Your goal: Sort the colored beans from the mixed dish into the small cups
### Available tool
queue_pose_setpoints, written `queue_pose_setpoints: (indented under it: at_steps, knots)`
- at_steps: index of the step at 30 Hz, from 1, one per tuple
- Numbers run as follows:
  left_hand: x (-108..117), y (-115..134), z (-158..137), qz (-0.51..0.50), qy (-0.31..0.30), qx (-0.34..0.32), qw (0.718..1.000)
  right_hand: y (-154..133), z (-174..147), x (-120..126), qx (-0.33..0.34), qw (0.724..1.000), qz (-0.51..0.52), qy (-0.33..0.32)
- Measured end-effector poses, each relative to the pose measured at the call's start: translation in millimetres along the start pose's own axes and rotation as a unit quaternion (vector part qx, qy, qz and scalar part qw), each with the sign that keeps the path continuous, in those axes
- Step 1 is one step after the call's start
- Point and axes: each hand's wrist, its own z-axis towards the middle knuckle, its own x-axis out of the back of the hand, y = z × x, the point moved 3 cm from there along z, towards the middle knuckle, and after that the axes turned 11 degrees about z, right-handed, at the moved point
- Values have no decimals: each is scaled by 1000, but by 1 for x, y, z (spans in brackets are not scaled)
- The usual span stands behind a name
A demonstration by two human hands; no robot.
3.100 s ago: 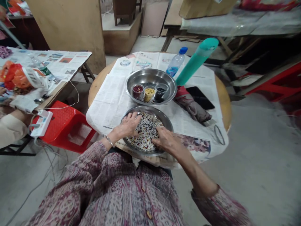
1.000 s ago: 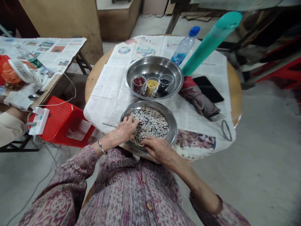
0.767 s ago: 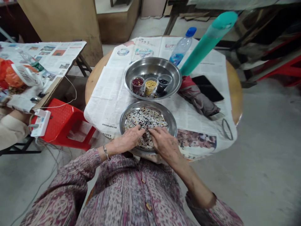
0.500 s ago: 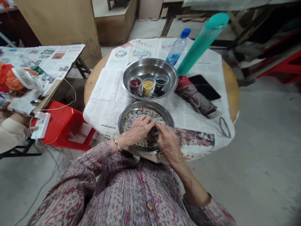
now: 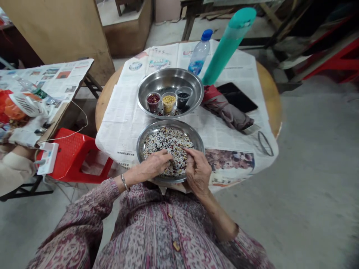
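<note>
A steel plate [image 5: 141,136] in front of me holds mixed grains [image 5: 168,139], mostly white with black, dark red and yellow ones. My left hand [image 5: 155,163] hovers over the plate's near left part, fingers curled and closed; what they hold is hidden. At the near right rim, my right hand [image 5: 198,170] has thumb and forefinger pinched together over the grains, on something too small to make out. Behind, a steel basin [image 5: 168,74] holds cups of red beans [image 5: 153,99], yellow grains [image 5: 169,99] and black beans [image 5: 183,96]. Loose grains lie beside the cups.
A bottle [image 5: 199,52] and a tall green cylinder [image 5: 228,45] stand behind the basin. To the right lie a folded umbrella [image 5: 228,112], a black tablet [image 5: 238,97] and a dark loop [image 5: 265,143] on the newspaper. A red stool [image 5: 73,157] stands left, near another person's arm.
My hands have moved apart: the left has drawn back toward me and left, the right slightly lower. The grains between them now show. The whole view has shifted slightly.
</note>
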Motion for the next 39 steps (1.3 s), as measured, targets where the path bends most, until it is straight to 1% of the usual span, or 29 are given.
queue_pose_setpoints:
  at_steps: [3, 5, 7, 9, 11, 14, 16, 20, 24, 26, 27, 30, 33, 36, 39]
  knots:
    - [-5, 19, 11, 37, -2, -77, 996, 3, -2, 0, 11, 1000, -2, 15]
    - [-8, 22, 23, 90, 10, -107, 990, 4, -3, -1, 39, 998, 6, 41]
    - [-9, 17, 36, 132, 36, -120, 983, 6, -4, -1, 65, 995, 12, 69]
    - [-9, 9, 50, 161, 60, -128, 977, 7, -5, -2, 76, 993, 14, 83]
    - [-8, 1, 64, 186, 65, -140, 970, 8, -5, -3, 82, 993, 11, 85]
    - [-2, -7, 80, 217, 54, -146, 964, 8, -4, -4, 93, 993, -2, 73]
    - [4, -11, 86, 231, 43, -120, 965, 7, -4, -4, 101, 993, -9, 65]
    - [17, -25, 82, 225, 11, -8, 974, 5, -2, -4, 103, 993, -14, 50]
    - [26, -37, 57, 202, 13, 73, 977, 5, -2, -5, 101, 994, -21, 41]
    - [28, -37, 40, 185, 18, 91, 978, 6, -3, -5, 101, 994, -22, 39]
    - [28, -35, 31, 174, 19, 88, 981, 6, -3, -5, 101, 994, -20, 38]
    - [21, -23, 11, 132, 8, 34, 991, 7, -4, -4, 99, 994, -12, 34]
    - [5, -9, 8, 81, -11, -35, 996, 7, -5, -4, 96, 995, -8, 39]
    - [-11, 1, 23, 49, 1, -91, 995, 7, -6, -3, 97, 994, 3, 45]
    - [-16, 5, 48, 48, 43, -125, 990, 8, -6, -2, 98, 993, 17, 67]
